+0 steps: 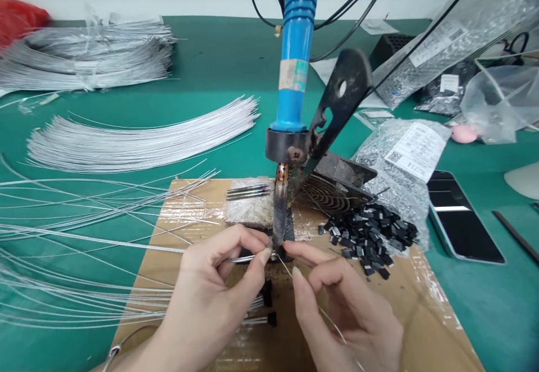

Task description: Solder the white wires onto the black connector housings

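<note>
**Head view: two pinch grips meet at one spot**

Head camera looks down on a green tabletop (219,68) carrying a taped brown cardboard sheet (421,316). To the left lies a fanned bundle of long silver wires (138,141). Above the cardboard stands a blue-handled soldering iron (297,51), clamped upright with its dark tip (278,231) pointing down.

The left hand (206,299) is closed, thumb and forefinger pinching a straight silver wire (244,259). The wire's long axis runs left to right, and its end touches the tip or sits just beside it; I cannot tell which. The right hand (349,310) is closed too, pinching a fine silver strand (285,266) that slants from the tip down and to the right across the palm.

The two pinches flank the tip, one on either side, directly ahead of the wrists. The left forefinger looks marginally nearer.

A pile of small black plastic parts (370,237) lies on the cardboard right of the iron, near the right hand.
</note>
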Available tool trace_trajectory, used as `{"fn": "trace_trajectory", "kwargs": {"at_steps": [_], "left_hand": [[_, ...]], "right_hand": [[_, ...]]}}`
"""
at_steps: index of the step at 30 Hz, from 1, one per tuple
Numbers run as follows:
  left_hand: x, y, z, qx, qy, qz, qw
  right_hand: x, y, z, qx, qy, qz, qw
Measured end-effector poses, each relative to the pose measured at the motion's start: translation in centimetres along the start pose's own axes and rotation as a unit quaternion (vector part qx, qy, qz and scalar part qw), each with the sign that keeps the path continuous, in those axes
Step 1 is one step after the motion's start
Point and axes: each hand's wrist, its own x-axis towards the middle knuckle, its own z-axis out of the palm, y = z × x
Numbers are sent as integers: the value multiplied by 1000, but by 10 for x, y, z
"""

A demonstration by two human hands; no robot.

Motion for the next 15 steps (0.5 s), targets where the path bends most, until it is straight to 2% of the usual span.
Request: {"fn": "trace_trajectory", "kwargs": {"at_steps": [15], "left_hand": [[0,-1,-1,-2,-4,-3,1000]], "right_hand": [[2,-1,-1,13,-1,-1,1000]]}}
